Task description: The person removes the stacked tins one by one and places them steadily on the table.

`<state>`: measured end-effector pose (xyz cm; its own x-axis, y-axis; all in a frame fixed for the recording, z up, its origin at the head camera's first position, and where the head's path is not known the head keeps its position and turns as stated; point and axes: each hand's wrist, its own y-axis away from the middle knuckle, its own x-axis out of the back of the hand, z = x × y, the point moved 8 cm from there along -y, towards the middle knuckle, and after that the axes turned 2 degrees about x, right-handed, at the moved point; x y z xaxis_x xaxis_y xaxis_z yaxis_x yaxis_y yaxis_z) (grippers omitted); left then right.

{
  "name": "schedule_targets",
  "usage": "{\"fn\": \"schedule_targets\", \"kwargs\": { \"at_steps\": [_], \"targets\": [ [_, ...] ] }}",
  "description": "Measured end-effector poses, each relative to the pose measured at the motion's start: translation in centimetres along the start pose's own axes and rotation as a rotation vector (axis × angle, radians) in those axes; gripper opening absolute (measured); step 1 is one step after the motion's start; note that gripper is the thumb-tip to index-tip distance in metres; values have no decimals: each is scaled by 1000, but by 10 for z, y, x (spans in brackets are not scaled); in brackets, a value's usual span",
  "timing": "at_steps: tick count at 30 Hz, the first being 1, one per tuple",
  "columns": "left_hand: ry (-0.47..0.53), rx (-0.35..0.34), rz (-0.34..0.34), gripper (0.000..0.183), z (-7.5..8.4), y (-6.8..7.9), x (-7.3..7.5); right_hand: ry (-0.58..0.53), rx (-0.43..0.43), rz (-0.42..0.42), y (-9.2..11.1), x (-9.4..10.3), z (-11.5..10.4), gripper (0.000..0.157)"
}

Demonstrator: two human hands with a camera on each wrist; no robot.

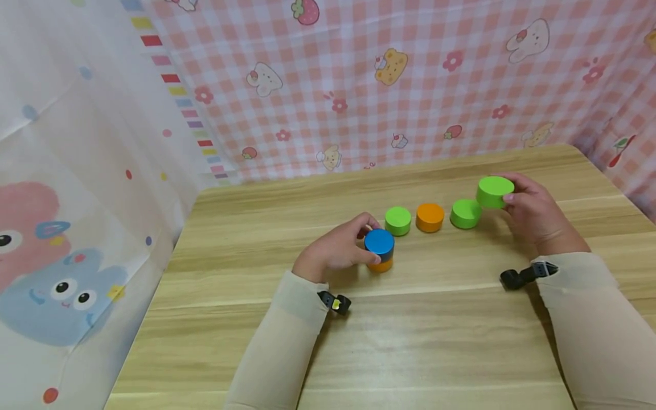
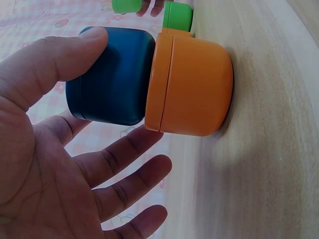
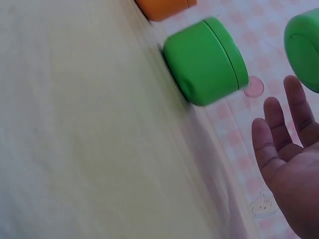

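My left hand [image 1: 338,247] pinches a dark blue round lidded jar [image 2: 117,74] between thumb and index finger. That jar sits on or right against the top of an orange jar [image 2: 194,84], which stands on the table; the other fingers are spread beside the pair. My right hand [image 1: 535,213] holds a green jar [image 1: 494,192] raised above the table, thumb on its near side. Just left of it and lower, another green jar [image 1: 465,214] stands on the wood, not touched by the fingers in the right wrist view.
Left of that green jar, an orange jar [image 1: 429,217] and a further green jar [image 1: 398,221] stand in a row on the wooden table [image 1: 410,341]. A pink checked curtain [image 1: 359,85] hangs behind the table, a white patterned curtain [image 1: 102,171] at the left.
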<state>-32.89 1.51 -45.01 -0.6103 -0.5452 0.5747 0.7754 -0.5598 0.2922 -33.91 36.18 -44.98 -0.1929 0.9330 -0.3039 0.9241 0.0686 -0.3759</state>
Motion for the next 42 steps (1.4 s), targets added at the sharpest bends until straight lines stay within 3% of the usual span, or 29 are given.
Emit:
{"fn": "schedule_targets", "kwargs": {
  "at_steps": [8,21,24,30,34,36,42],
  "targets": [
    [8,10,4,47,0,0,1,-111,-79,-65,2,12,3,50],
    [-1,9,3,47,0,0,2,58,-203,45,7,35,16,39],
    [-1,8,2,47,-1,0,1,176,-251,68,8,40,18,37],
    [7,6,-1,47,0,-1,1,608,-401,89,10,48,25,27],
    [8,2,-2,47,0,-1,1,792,-480,58,10,50,28,57],
    [8,-1,-4,47,0,-1,0,834,-507,54,9,50,29,66],
    [0,-2,-3,46,1,-1,0,893,-520,43,9,51,29,66]
  ]
}}
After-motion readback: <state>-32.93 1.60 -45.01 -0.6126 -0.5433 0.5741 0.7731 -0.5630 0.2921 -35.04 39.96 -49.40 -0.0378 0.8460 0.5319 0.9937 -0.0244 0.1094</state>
